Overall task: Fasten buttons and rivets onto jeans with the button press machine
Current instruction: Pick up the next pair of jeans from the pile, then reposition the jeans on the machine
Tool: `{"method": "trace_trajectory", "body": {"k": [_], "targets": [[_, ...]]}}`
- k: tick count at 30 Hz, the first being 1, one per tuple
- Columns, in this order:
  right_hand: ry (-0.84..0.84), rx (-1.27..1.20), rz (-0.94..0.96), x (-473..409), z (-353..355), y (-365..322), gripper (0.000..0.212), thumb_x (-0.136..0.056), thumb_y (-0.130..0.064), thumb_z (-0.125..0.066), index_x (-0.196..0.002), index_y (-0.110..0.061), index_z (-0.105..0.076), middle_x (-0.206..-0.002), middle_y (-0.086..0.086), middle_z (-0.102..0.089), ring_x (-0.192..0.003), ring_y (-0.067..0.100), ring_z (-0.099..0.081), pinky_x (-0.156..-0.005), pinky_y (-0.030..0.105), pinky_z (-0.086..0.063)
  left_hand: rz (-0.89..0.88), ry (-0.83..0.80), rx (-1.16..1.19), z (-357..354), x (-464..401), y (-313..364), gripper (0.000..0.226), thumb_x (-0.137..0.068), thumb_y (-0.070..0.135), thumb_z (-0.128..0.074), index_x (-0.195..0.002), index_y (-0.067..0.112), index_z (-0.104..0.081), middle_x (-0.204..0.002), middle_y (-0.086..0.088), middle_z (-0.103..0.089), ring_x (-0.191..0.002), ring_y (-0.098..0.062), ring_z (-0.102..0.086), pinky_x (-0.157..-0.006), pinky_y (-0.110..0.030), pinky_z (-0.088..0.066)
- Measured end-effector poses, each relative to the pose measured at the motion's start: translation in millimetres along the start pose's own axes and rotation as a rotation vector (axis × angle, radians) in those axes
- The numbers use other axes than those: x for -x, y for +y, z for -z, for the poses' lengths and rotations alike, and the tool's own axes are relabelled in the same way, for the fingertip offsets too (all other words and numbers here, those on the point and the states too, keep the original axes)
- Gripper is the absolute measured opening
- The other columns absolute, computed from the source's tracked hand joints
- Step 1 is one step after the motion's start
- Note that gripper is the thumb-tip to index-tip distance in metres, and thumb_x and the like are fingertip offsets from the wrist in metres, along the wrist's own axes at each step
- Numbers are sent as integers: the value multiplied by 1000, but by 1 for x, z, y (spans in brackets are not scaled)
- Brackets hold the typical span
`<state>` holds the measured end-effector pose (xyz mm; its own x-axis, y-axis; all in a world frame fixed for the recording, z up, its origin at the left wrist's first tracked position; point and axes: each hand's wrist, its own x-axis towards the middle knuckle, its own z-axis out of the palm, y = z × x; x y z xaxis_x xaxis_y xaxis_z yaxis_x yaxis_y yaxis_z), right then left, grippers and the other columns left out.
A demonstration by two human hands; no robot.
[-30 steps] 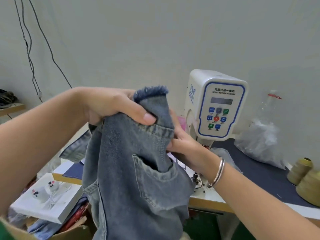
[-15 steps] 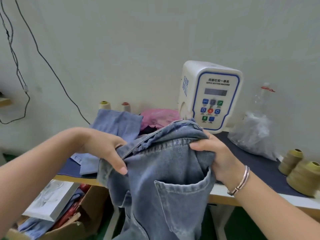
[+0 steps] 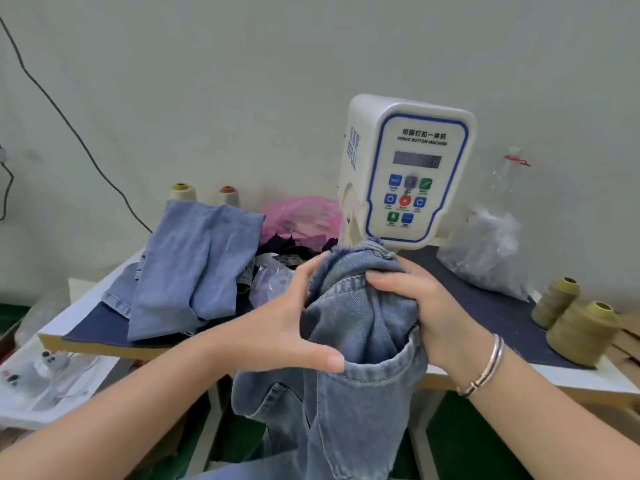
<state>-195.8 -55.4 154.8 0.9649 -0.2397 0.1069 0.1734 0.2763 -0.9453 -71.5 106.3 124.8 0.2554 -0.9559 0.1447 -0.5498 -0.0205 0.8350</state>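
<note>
Both hands, left hand (image 3: 284, 317) and right hand (image 3: 415, 306), grip bunched jeans (image 3: 360, 341) beside the button machine (image 3: 408, 168).

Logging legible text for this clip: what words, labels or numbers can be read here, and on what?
"SERVO BUTTON MACHINE": front panel of the press, under a line of Chinese characters, "伺服钉扣一体机" as best it reads.
Blue vertical lettering on the press's left side: too blurred to read.
Display on the panel: no digits legible.
Captions under the panel buttons: too small to read.
Jeans held by both hands: no text visible.
</note>
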Motion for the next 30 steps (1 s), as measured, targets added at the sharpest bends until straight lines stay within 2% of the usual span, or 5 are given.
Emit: {"method": "trace_trajectory", "body": {"k": [6,13,16,21,30], "targets": [[270,345,-157,10,35,30,15,-86,-17,-66,-98,-11,-73,-99,13,-73,-95,26,-70,-87,39,-54,118,-93,227,-21,6,-29,25,-87,24,-62,-109,13,-64,-104,7,-71,-97,-10,-65,-90,-28,-49],[188,667,-190,34,69,57,32,-80,-55,-64,-110,-55,-54,-116,-26,-57,-100,-15,-54,-79,9,-45,300,4,683,-35,1,-54,27,-84,16,-61,-109,24,-70,-119,-7,-69,-110,-20,-65,-86,-26,-52],[51,756,-184,42,84,57,66,-67,-60,-66,-124,-66,-34,-124,-11,-52,-113,-4,-52,-93,18,-43,399,74,715,-34,-8,-58,30,-73,16,-64,-103,21,-70,-111,-13,-70,-96,-21,-67,-80,-29,-51],[-133,728,-315,37,92,62,76,-64,-48,-78,-128,-58,-37,-127,-22,-56,-116,-2,-55,-98,24,-46,527,182,590,-39,-30,-64,18,-90,9,-58,-108,11,-62,-92,-18,-70,-81,-24,-66,-69,-30,-51],[284,22,-212,13,111,95,37,-64,0,-63,-93,-22,-72,-100,12,-71,-84,24,-69,-65,30,-56,608,-71,610,-37,-38,-84,20,-94,16,-56,-106,1,-64,-105,-16,-66,-100,-27,-62,-83,-29,-50]]}}
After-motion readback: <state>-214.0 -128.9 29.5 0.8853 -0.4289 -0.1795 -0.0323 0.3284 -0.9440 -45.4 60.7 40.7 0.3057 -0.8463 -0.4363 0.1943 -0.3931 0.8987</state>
